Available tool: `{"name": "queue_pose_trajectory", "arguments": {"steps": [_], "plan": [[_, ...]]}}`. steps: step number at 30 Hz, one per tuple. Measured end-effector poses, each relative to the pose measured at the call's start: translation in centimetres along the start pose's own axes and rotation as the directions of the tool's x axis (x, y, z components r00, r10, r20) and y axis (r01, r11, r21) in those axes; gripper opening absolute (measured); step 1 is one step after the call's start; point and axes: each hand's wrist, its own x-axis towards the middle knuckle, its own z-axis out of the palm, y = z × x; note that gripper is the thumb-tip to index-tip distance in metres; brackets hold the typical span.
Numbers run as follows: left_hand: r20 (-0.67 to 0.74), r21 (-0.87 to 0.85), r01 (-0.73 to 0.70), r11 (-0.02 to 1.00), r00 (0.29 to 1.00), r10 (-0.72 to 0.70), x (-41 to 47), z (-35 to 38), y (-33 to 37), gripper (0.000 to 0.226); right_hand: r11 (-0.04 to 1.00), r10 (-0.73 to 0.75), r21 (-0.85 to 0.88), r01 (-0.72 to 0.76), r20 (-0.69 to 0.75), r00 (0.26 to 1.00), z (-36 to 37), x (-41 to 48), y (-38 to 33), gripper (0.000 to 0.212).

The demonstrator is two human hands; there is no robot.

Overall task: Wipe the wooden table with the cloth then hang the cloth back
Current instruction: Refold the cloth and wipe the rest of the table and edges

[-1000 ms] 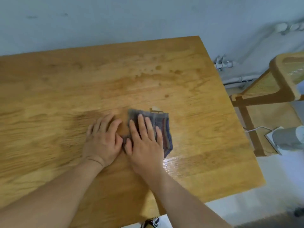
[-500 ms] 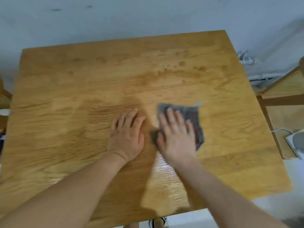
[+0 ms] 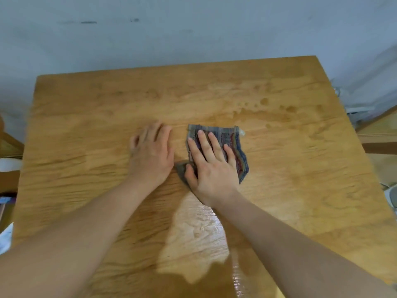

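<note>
A folded grey-blue striped cloth (image 3: 234, 143) lies flat near the middle of the wooden table (image 3: 86, 117). My right hand (image 3: 211, 166) presses down on it with straight, spread fingers, covering its left half. My left hand (image 3: 151, 152) rests flat on the bare wood just left of the cloth, not touching it. Dark damp spots mark the wood beyond the cloth, and a wet sheen shows near the front edge.
A pale wall runs behind the table's far edge. Wooden furniture (image 3: 380, 130) stands off the right edge, with a grey-white object (image 3: 392, 195) lower down. More wooden furniture (image 3: 9, 145) and clutter sit past the left edge.
Both hands and the cloth have slid away from me toward the table's far side. The camera view has swung so the whole tabletop shows. Hand poses are unchanged.
</note>
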Motion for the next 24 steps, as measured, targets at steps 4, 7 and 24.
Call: {"name": "queue_pose_trajectory", "arguments": {"steps": [4, 7, 24], "plan": [[0.005, 0.007, 0.003, 1.0, 1.0, -0.003, 1.9, 0.7, 0.4, 0.046, 0.998, 0.053, 0.013, -0.054, 0.01, 0.999, -0.4, 3.7, -0.6, 0.064], [-0.009, -0.013, 0.04, 0.999, 0.999, -0.04, 1.7, 1.2, 0.6, 0.044, 0.997, 0.082, 0.002, -0.082, -0.023, 0.996, -0.9, 7.1, -0.5, 0.063], [-0.017, -0.188, 0.019, 0.982, 1.0, -0.023, 0.9, 0.9, 0.6, 0.046, 0.996, 0.09, 0.018, -0.089, -0.064, 0.994, -1.4, 15.0, -1.8, 0.056]]}}
